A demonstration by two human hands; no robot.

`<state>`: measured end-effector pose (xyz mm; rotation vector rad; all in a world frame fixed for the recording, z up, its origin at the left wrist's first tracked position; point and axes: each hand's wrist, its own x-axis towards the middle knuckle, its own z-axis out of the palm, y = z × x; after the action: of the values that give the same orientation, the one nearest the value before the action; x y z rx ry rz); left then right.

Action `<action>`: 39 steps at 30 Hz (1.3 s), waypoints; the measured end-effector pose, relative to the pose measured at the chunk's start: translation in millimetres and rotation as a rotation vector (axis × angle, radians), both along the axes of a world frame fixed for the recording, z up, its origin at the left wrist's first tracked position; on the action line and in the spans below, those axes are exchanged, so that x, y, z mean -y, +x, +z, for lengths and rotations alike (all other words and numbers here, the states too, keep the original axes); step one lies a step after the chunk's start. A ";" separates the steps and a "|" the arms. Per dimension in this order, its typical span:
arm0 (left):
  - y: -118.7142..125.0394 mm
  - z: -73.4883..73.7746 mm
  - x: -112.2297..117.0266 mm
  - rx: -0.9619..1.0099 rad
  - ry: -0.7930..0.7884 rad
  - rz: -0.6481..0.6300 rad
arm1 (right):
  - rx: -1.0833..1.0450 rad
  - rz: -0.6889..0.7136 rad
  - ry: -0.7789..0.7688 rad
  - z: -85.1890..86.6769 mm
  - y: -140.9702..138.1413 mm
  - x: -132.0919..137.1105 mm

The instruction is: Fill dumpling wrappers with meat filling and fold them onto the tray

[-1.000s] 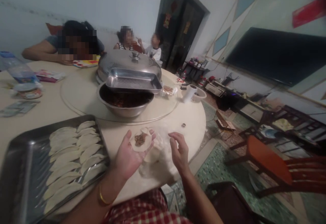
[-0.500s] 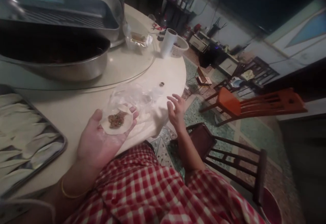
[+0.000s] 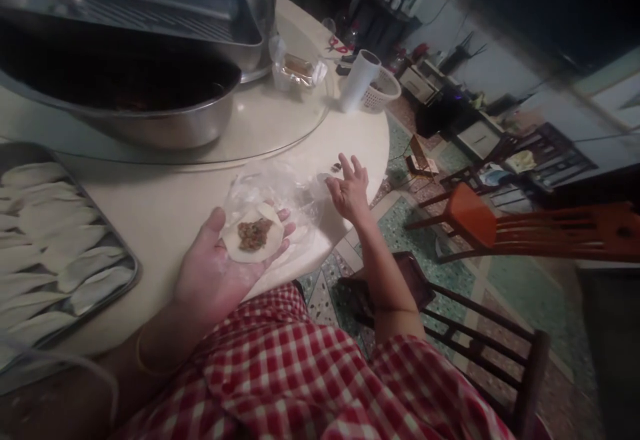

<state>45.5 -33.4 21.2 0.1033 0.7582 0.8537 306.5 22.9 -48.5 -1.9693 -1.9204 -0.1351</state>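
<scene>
On the upturned palm of my left hand (image 3: 215,280) lies a round dumpling wrapper (image 3: 231,243), with a mound of minced filling (image 3: 254,235) at its middle. The fingers stretch flat beneath the wrapper. My right hand (image 3: 351,193) hovers at the table's edge with spread fingers and nothing visible in them. Beside it is a crumpled clear plastic bag (image 3: 280,183), partly behind my left hand; whether my right fingertips touch it I cannot tell. A small dark round thing (image 3: 337,167) lies just past those fingers. At left, a metal tray (image 3: 131,272) bears several folded dumplings (image 3: 85,250).
A large steel bowl (image 3: 200,127) with dark contents stands on the glass turntable (image 3: 280,140). Farther back are a foil container (image 3: 299,72), a white paper roll (image 3: 359,83), a plastic basket (image 3: 383,93) and red-handled scissors (image 3: 340,47). A dark chair (image 3: 480,313) and an orange chair (image 3: 470,217) stand at right.
The view has turned, shifting the scene to the right. My right hand has moved up and farther over the table edge, beside the plastic bag. My left hand still carries the filled wrapper.
</scene>
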 end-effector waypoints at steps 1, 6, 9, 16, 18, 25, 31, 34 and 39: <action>0.0 0.5 -0.5 0.003 -0.004 0.003 | 0.006 -0.004 0.002 1.5 0.9 0.2; -3.3 0.0 -2.9 0.099 -0.009 0.020 | -0.088 0.057 0.241 16.8 -6.7 22.9; -6.6 -2.2 -3.6 0.200 0.010 0.034 | -0.174 0.287 0.365 25.7 -29.7 46.5; -12.7 -1.9 0.4 0.313 0.092 0.067 | 0.017 0.531 0.353 27.1 -77.5 60.8; -13.7 -0.9 2.3 0.307 0.109 0.057 | 0.064 0.551 0.356 26.7 -81.1 58.0; -19.4 3.8 2.6 0.334 0.117 0.055 | 0.089 0.544 0.334 25.4 -82.8 69.5; -21.4 8.9 1.9 0.300 0.141 0.048 | 0.106 0.586 0.338 25.3 -88.0 90.6; -17.9 12.7 4.7 0.286 0.129 0.081 | 0.086 0.620 0.226 26.6 -93.0 97.7; -13.0 17.8 9.5 0.263 0.064 0.077 | 0.123 0.581 0.192 28.0 -99.4 103.8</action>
<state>32.5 -43.0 39.1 0.0182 0.4910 0.9441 207.1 -80.9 -20.5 -1.2464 -2.3730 -0.2702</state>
